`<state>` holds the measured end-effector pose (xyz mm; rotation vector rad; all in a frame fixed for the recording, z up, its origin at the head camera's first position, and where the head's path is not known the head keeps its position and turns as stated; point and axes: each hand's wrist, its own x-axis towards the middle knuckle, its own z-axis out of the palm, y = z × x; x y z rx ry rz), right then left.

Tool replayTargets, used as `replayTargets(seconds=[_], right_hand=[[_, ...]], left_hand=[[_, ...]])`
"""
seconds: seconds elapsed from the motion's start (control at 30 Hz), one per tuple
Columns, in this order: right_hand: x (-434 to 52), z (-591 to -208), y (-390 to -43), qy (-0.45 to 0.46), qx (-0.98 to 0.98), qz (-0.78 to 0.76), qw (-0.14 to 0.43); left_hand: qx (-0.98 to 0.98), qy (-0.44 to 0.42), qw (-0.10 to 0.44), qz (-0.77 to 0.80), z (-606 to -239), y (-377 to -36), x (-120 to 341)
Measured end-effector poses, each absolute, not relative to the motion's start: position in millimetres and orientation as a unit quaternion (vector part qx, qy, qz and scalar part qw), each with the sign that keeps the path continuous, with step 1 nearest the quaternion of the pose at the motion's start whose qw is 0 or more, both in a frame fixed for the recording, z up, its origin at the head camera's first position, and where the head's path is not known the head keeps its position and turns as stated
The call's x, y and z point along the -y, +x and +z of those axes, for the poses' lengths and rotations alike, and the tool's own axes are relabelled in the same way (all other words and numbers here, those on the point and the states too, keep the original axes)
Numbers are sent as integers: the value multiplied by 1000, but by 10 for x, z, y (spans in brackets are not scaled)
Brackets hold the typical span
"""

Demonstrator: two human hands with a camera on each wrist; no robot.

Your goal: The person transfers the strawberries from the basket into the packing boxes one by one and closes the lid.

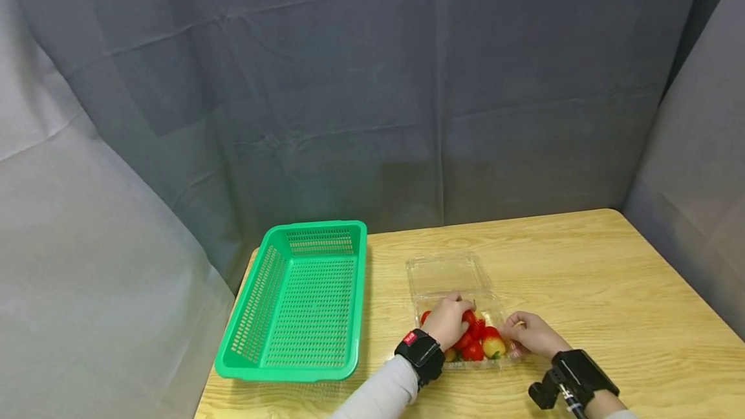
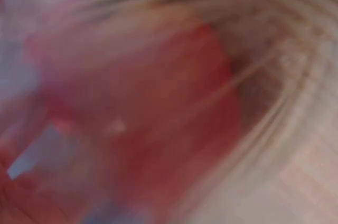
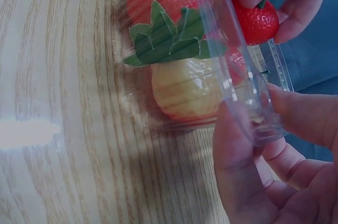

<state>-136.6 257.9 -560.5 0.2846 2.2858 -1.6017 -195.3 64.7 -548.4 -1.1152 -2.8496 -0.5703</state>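
Plainly, the left hand (image 1: 447, 319) has its fingers curled down into the clear plastic box (image 1: 460, 315), closed round a red strawberry (image 3: 257, 20), as the right wrist view shows from the far side; the left wrist view is only a red blur, so nothing finer can be told there; the right hand (image 1: 532, 333) pinches the near corner rim of the box between thumb (image 3: 237, 155) and bent fingers, seemingly to steady it on the wooden table (image 1: 582, 290); the box lies with its hinged lid (image 1: 445, 273) laid flat behind it, and red berries with one pale yellow berry (image 3: 190, 89) and green leaves sit inside; just to the left stands a green basket (image 1: 302, 296), near the box but apart from it, and nothing shows in it; judged from this, the emptying of the box is barely begun: the lid is off, one berry is gripped but not lifted clear, and the rest remain in the box.
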Motion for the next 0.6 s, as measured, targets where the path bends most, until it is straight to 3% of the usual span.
replayTargets(seconds=[0.13, 0.3, 0.4, 0.6], right_hand=[[-2575, -5629, -1365, 92, -809, -557, 165], [-2563, -5630, -1366, 97, -807, -558, 166], [-2559, -5628, -1366, 103, -804, -560, 169], [-2591, -5622, -1377, 88, -809, -557, 168]], left_hand=[[916, -308, 2, -258, -5369, -1920, -503], [910, -213, 81, -347, -5401, -1842, -226], [913, -170, 101, -357, -5527, -1764, -54], [884, -103, 22, -455, -5717, -1628, 124]])
